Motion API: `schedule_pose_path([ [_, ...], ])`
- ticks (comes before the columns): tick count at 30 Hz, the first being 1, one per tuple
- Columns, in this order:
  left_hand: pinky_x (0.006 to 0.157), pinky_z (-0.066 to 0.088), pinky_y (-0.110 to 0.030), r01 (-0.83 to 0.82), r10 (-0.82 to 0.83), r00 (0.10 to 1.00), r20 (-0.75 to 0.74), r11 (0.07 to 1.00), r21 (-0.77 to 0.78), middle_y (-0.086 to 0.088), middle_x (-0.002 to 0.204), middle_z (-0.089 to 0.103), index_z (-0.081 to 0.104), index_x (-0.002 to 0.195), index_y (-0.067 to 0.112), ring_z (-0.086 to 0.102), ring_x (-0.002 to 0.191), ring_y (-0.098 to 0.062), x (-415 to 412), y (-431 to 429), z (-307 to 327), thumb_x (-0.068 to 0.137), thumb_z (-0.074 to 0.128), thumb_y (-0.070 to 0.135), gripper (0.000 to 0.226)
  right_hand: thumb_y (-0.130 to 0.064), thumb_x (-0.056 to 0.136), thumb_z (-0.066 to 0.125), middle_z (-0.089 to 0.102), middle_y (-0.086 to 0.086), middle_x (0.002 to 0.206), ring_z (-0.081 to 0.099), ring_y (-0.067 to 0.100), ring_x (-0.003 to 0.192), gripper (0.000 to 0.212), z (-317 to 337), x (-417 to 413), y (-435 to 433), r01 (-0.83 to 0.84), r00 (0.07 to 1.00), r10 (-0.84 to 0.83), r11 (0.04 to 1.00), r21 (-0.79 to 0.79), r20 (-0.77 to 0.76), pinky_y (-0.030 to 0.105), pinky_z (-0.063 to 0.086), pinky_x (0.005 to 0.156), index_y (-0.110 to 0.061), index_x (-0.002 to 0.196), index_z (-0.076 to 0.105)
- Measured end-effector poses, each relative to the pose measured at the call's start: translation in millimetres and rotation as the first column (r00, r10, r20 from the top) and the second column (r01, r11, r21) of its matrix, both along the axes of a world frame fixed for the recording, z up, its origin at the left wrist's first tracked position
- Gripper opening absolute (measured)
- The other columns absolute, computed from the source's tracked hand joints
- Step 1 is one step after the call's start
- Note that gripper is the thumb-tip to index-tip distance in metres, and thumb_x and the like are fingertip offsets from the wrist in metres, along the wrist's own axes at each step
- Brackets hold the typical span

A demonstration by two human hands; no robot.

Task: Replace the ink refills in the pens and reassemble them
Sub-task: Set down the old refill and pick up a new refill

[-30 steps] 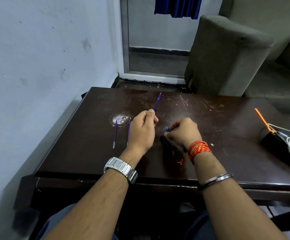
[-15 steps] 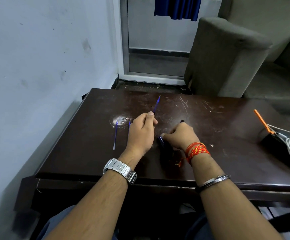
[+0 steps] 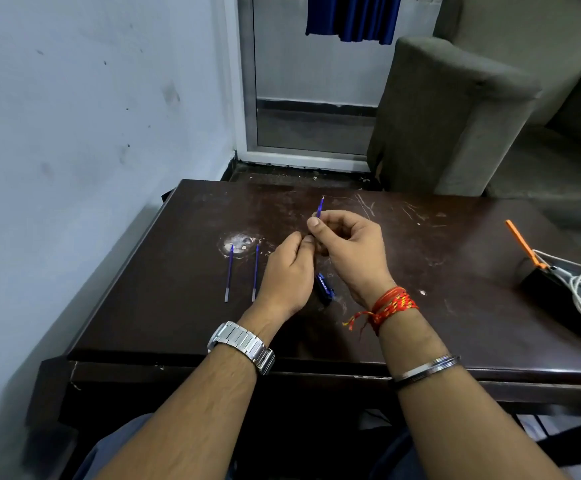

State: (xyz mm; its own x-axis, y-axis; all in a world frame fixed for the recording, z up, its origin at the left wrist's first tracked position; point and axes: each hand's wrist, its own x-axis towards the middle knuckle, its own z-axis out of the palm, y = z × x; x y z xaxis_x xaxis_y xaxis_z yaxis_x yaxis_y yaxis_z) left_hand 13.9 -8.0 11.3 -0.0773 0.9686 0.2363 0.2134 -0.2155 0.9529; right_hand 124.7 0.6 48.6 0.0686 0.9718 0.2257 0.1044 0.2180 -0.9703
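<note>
While right hand [image 3: 351, 251] pinches refill [image 3: 320, 207] above counter [image 3: 455, 271], left hand [image 3: 287, 271] closed at its base; contents hidden. Risk: thin refill bends or slips. Pen [image 3: 324, 287] below hands could roll.

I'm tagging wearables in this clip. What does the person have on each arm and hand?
Both forearms are bare, no sleeves in view. The left wrist carries a silver metal watch with a link band. The right wrist has red and yellow threads wound round it, loose ends hanging, and further up the forearm a thin silver bangle. No rings or gloves show.
</note>
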Motion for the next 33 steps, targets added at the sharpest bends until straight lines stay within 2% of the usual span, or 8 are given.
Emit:
schedule_pose_path([
  [5, 0.050, 0.035, -0.017, 0.063, -0.067, 0.994, -0.081, 0.996, -0.056, 0.017, 0.049, 0.049, 0.053, 0.068, 0.016, 0.042, 0.048, 0.000, -3, 1, -4, 0.097, 0.046, 0.029, 0.033, -0.009, 0.091, 0.070, 0.068, 0.001, 0.077, 0.059, 0.006, 0.063, 0.005, 16, 9, 9, 0.229, 0.910, -0.191, 0.971, 0.062, -0.368, 0.023, 0.052, 0.058, -0.009, 0.095, 0.072],
  [8, 0.046, 0.036, -0.014, -0.060, 0.043, 0.986, -0.161, 0.992, -0.107, 0.014, 0.047, 0.049, 0.056, 0.070, 0.013, 0.045, 0.046, 0.001, -6, 3, -4, 0.095, 0.045, 0.031, 0.033, -0.009, 0.092, 0.069, 0.068, -0.002, 0.072, 0.059, 0.007, 0.060, 0.005, 21, 23, 16, 0.372, 0.827, -0.256, 0.917, 0.145, -0.501, 0.024, 0.052, 0.057, -0.010, 0.095, 0.071],
  [10, 0.044, 0.037, -0.011, -0.156, 0.136, 0.977, -0.167, 0.981, -0.114, 0.010, 0.054, 0.050, 0.058, 0.075, 0.008, 0.047, 0.046, 0.003, -8, 6, -3, 0.095, 0.044, 0.030, 0.033, -0.015, 0.091, 0.071, 0.069, -0.001, 0.074, 0.061, 0.011, 0.062, 0.008, 15, 31, 18, 0.440, 0.858, -0.363, 0.884, 0.156, -0.363, 0.029, 0.056, 0.063, -0.012, 0.097, 0.074],
  [12, 0.042, 0.036, -0.014, -0.196, 0.178, 0.973, -0.148, 0.973, -0.123, 0.008, 0.058, 0.051, 0.059, 0.080, 0.005, 0.046, 0.044, 0.000, -9, 7, -2, 0.095, 0.043, 0.030, 0.033, -0.023, 0.089, 0.074, 0.074, 0.003, 0.083, 0.070, 0.021, 0.073, 0.015, 1, 38, 21, 0.432, 0.901, -0.433, 0.898, 0.078, -0.013, 0.040, 0.060, 0.077, -0.014, 0.099, 0.077],
  [15, 0.039, 0.033, -0.015, -0.197, 0.178, 0.975, -0.137, 0.971, -0.139, 0.007, 0.057, 0.049, 0.059, 0.082, 0.003, 0.045, 0.041, -0.002, -8, 5, -1, 0.096, 0.044, 0.028, 0.033, -0.028, 0.085, 0.076, 0.076, 0.004, 0.086, 0.073, 0.022, 0.084, 0.018, -18, 43, 25, 0.373, 0.876, -0.312, 0.921, -0.109, 0.367, 0.042, 0.060, 0.085, -0.015, 0.097, 0.079],
  [22, 0.041, 0.036, -0.007, -0.180, 0.158, 0.975, -0.156, 0.973, -0.145, 0.004, 0.062, 0.055, 0.062, 0.082, 0.003, 0.052, 0.046, 0.010, -7, 7, -3, 0.098, 0.044, 0.028, 0.034, -0.021, 0.081, 0.079, 0.073, 0.016, 0.075, 0.071, 0.029, 0.083, 0.017, -28, 38, 30, 0.367, 0.797, -0.188, 0.905, -0.214, 0.574, 0.041, 0.059, 0.084, -0.007, 0.072, 0.077],
  [27, 0.042, 0.037, -0.005, -0.182, 0.152, 0.970, -0.189, 0.971, -0.158, 0.004, 0.064, 0.057, 0.063, 0.082, 0.007, 0.052, 0.048, 0.013, -8, 6, -3, 0.098, 0.044, 0.030, 0.034, -0.022, 0.083, 0.079, 0.071, 0.009, 0.083, 0.066, 0.022, 0.092, 0.019, -32, 39, 32, 0.371, 0.736, -0.151, 0.905, -0.207, 0.660, 0.025, 0.051, 0.084, -0.003, 0.083, 0.076],
  [33, 0.044, 0.039, -0.009, -0.178, 0.140, 0.967, -0.215, 0.969, -0.170, 0.005, 0.063, 0.056, 0.064, 0.084, 0.007, 0.051, 0.050, -0.003, -6, 4, -2, 0.099, 0.044, 0.032, 0.036, -0.024, 0.083, 0.079, 0.072, 0.014, 0.093, 0.064, 0.028, 0.104, 0.024, -39, 36, 34, 0.374, 0.681, -0.120, 0.905, -0.202, 0.722, 0.035, 0.055, 0.089, -0.002, 0.090, 0.076],
])
